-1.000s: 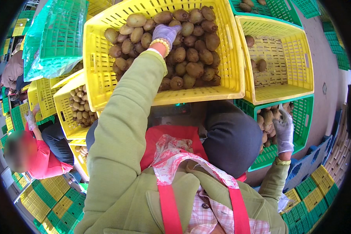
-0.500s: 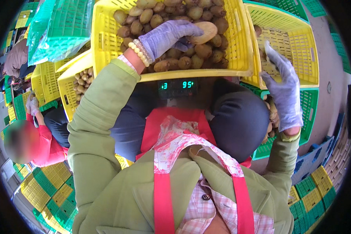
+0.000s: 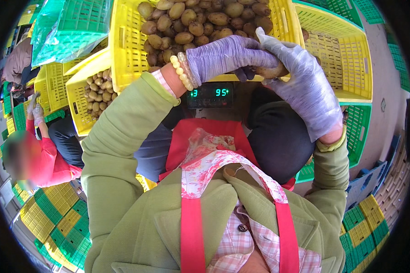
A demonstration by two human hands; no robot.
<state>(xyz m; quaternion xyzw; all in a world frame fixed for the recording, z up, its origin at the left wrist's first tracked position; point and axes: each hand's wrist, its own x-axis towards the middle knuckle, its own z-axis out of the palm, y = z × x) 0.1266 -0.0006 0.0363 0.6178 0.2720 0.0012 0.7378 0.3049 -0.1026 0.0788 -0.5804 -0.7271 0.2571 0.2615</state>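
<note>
Low over the near right corner of a yellow crate (image 3: 120,54) full of kiwifruit (image 3: 191,22), my two gloved hands meet around one brown kiwifruit (image 3: 274,71). My left hand (image 3: 234,55), in a purple knit glove with bead bracelets at the wrist, grips it from the left with bent fingers. My right hand (image 3: 300,75), with a thin clear plastic glove over a pale one, closes on it from the right, its fingers over the top and thumb below. The hands hide much of this fruit.
A yellow crate (image 3: 357,68) stands at the right, a green crate (image 3: 360,132) below it. A smaller yellow crate (image 3: 77,109) of kiwifruit is at the left. A lit digital display (image 3: 209,95) sits below the main crate. A co-worker in red (image 3: 54,159) sits at the left.
My left hand has carried the kiwifruit right and nearer to me, out from over the crate's middle. My right hand has come in from the right and closed on the fruit.
</note>
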